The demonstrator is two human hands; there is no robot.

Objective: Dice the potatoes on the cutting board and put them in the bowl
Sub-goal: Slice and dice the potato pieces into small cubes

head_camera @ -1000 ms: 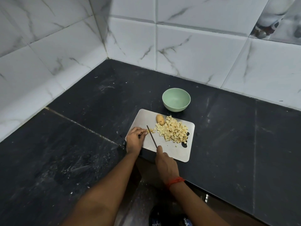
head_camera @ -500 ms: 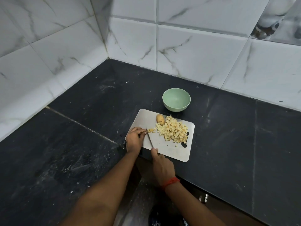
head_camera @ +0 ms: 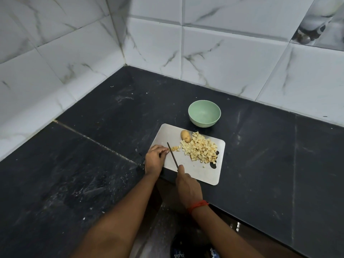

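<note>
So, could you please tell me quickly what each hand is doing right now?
Left hand: fingers curled on the cutting board; holding anything cannot be told.
Right hand: grips the knife.

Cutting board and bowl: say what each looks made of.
Cutting board: likely brushed steel, though grey plastic is possible; it is thin and flat with a dull silver-grey sheen.
Bowl: probably matte plastic or a similar composite, perhaps ceramic; even pale green with only soft highlights.

Diced pile [head_camera: 200, 149], whole potato [head_camera: 185, 135] on grey board [head_camera: 200, 176]; green bowl [head_camera: 203, 122] behind.
</note>
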